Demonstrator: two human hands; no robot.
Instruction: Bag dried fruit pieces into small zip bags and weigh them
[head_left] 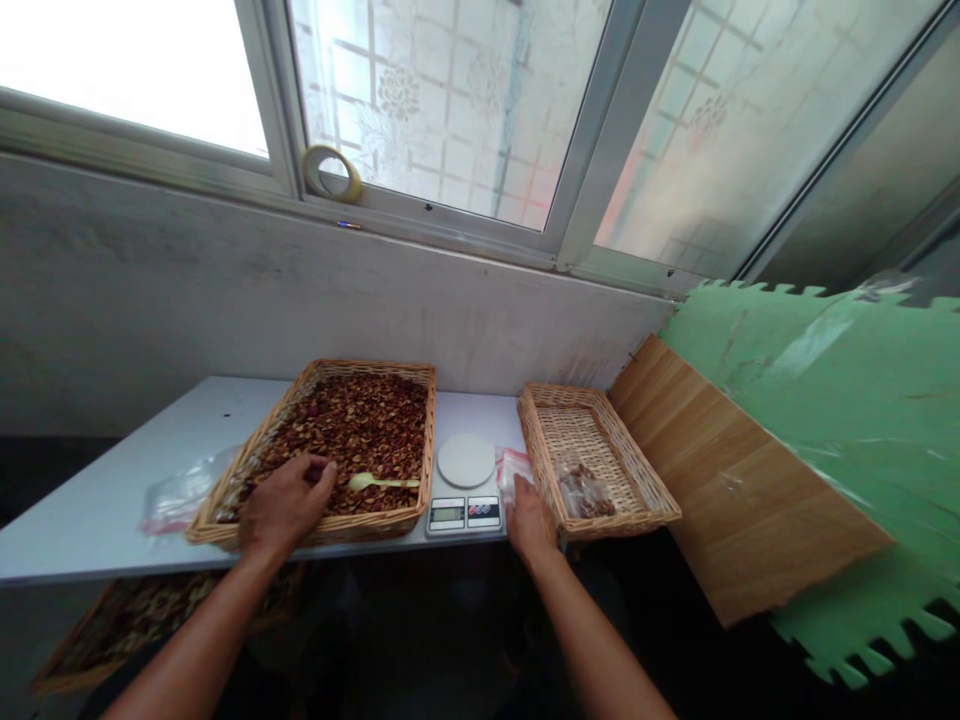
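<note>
In the head view, a large wicker basket (430,440) stands on a white table (105,500) under the window, filled nearly to its rim with reddish-brown dried pieces (360,425). The left hand (289,505) lies over the basket's near edge, knuckles up and fingers curled toward the thumb on the pieces. Whether it pinches any cannot be told. A pale yellow-green spoon (379,483) lies on the pieces just beside its fingertips. Right of the basket sits a small kitchen scale (465,490) with a bare round white plate. The right hand (531,520) rests at the table's edge between the scale and a smaller wicker basket (645,490), its fingers on a small clear plastic bag (514,468); its grip is hidden. The smaller basket holds one filled bag (585,490) near its front corner. More clear bags (180,495) lie left of the large basket, and another basket (142,615) shows under the table.
</note>
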